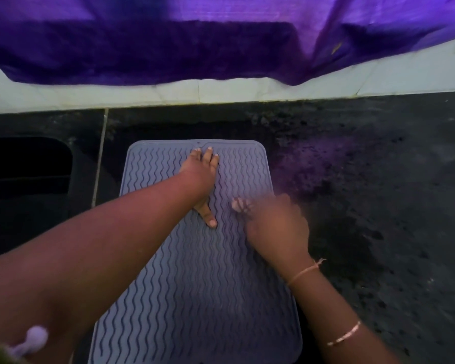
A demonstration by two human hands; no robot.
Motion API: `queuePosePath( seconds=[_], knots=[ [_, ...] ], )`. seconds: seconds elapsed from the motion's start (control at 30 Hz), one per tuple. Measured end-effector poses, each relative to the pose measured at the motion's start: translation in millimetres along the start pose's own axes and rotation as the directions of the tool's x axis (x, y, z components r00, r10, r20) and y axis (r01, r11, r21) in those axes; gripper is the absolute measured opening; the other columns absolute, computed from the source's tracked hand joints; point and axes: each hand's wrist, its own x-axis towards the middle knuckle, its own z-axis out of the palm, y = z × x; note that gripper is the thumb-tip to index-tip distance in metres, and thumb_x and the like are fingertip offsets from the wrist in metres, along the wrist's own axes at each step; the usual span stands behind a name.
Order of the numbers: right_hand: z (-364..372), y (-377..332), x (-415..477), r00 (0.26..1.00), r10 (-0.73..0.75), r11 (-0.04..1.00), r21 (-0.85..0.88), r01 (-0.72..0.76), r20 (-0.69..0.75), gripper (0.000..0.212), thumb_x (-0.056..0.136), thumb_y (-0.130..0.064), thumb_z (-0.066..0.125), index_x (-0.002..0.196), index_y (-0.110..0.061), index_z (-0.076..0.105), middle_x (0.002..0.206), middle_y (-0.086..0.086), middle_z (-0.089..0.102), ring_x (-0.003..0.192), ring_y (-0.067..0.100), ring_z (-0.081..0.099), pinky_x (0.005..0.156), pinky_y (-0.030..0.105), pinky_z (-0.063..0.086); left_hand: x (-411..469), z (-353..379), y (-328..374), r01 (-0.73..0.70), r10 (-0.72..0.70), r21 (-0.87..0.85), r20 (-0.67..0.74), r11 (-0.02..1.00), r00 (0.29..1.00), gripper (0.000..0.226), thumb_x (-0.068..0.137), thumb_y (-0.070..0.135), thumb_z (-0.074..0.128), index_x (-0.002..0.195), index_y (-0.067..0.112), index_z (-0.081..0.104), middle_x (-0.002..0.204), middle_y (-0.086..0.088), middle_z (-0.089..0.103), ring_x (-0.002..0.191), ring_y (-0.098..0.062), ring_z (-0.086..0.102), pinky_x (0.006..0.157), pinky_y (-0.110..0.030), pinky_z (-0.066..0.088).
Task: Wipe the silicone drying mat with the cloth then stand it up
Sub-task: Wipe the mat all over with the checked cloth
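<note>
Mat (195, 271): flat on dark counter (378, 206), centre. Left hand (201, 174): fingers spread, pressing far end. Right hand (273, 224): blurred, grip cannot be told; no cloth visible. Advice: pin mat firmly, wipe along the ridges.

The right hand (275, 227) is a blur, so its fingers are hard to make out, and whether it holds anything cannot be told. The left hand (201, 177) and arm cover part of the mat (195, 298) (its near end runs off the bottom edge). No cloth can be seen clearly.
</note>
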Motion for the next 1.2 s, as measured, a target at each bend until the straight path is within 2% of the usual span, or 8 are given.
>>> queuePosePath(
  seconds=[0.17, 0.33, 0.5, 0.73, 0.83, 0.97, 1.1, 1.2],
  knots=[
    [-1, -6, 79, 0.993, -0.01, 0.994, 0.109, 0.023, -0.116, 0.035, 0.084, -0.03, 0.052, 0.116, -0.016, 0.057, 0.115, 0.016, 0.048, 0.104, 0.037, 0.048, 0.077, 0.043, 0.047, 1, 0, 1, 0.003, -0.003, -0.009, -0.006, 1.0, 1.0, 0.156, 0.045, 0.087, 0.059, 0.143, -0.004, -0.021, 0.155, -0.021, -0.019, 0.144, -0.034, -0.016, 0.116, -0.043, -0.009],
    [4, -19, 143, 0.999, -0.035, 0.995, 0.098, 0.036, -0.011, 0.038, 0.086, -0.032, 0.051, 0.123, -0.023, 0.053, 0.127, 0.015, 0.042, 0.113, 0.04, 0.042, 0.087, 0.047, 0.042, 4, 2, -1, 0.006, -0.006, 0.002, 0.008, 1.0, 1.0, 0.159, 0.04, 0.091, 0.055, 0.142, -0.003, -0.023, 0.154, -0.021, -0.02, 0.144, -0.034, -0.017, 0.115, -0.043, -0.011],
    [11, -15, 47, 0.987, -0.121, 0.991, -0.074, 0.114, -0.102, 0.037, 0.079, -0.027, 0.055, 0.116, -0.02, 0.055, 0.12, 0.013, 0.048, 0.1, 0.036, 0.048, 0.078, 0.042, 0.04, 3, 3, -2, 0.008, -0.008, -0.024, -0.014, 1.0, 1.0, 0.159, 0.041, 0.09, 0.057, 0.143, -0.002, -0.023, 0.154, -0.02, -0.021, 0.144, -0.034, -0.015, 0.115, -0.041, -0.011],
    [10, 3, -92, 0.992, -0.127, 0.988, -0.096, 0.125, -0.02, 0.053, 0.053, -0.037, 0.073, 0.103, -0.023, 0.065, 0.108, 0.013, 0.062, 0.082, 0.034, 0.061, 0.061, 0.041, 0.049, -3, 0, -4, 0.007, -0.007, -0.021, -0.002, 1.0, 1.0, 0.16, 0.038, 0.094, 0.051, 0.144, 0.0, -0.023, 0.155, -0.02, -0.02, 0.144, -0.034, -0.014, 0.117, -0.043, -0.009],
    [4, 5, -72, 0.992, -0.1, 0.993, 0.048, 0.104, -0.074, 0.041, 0.064, -0.034, 0.067, 0.103, -0.026, 0.063, 0.102, 0.01, 0.059, 0.081, 0.031, 0.057, 0.063, 0.038, 0.048, -10, 2, -2, 0.028, -0.028, -0.007, -0.033, 1.0, 0.999, 0.153, 0.045, 0.093, 0.05, 0.146, 0.003, -0.022, 0.156, -0.018, -0.018, 0.145, -0.035, -0.01, 0.117, -0.049, -0.007],
    [-1, 1, 23, 0.984, -0.107, 0.988, 0.098, 0.121, -0.142, 0.04, 0.08, -0.03, 0.055, 0.12, -0.028, 0.056, 0.118, 0.012, 0.05, 0.1, 0.034, 0.049, 0.078, 0.04, 0.046, -24, 20, 13, -0.023, 0.02, -0.081, -0.038, 0.996, 0.999, 0.121, 0.069, 0.081, 0.048, 0.148, 0.016, -0.017, 0.157, -0.01, -0.018, 0.145, -0.032, -0.009, 0.113, -0.058, -0.006],
    [1, -5, 75, 0.996, -0.068, 0.995, 0.078, 0.064, 0.052, 0.044, 0.085, -0.036, 0.052, 0.127, -0.027, 0.05, 0.127, 0.013, 0.043, 0.113, 0.037, 0.042, 0.088, 0.045, 0.043, -41, 36, 29, -0.082, 0.09, -0.191, 0.031, 0.978, 0.995, 0.143, 0.049, 0.09, 0.053, 0.146, 0.017, -0.023, 0.157, -0.007, -0.021, 0.144, -0.038, -0.008, 0.113, -0.057, -0.005],
    [4, -5, 36, 0.997, -0.076, 0.997, 0.009, 0.076, 0.003, 0.044, 0.082, -0.034, 0.053, 0.125, -0.025, 0.05, 0.126, 0.013, 0.043, 0.108, 0.037, 0.044, 0.084, 0.045, 0.043, -44, 38, 45, -0.004, 0.006, -0.124, 0.014, 0.992, 1.0, 0.152, 0.045, 0.088, 0.058, 0.144, 0.01, -0.027, 0.155, -0.012, -0.023, 0.143, -0.042, -0.01, 0.113, -0.056, -0.009]
  ],
)
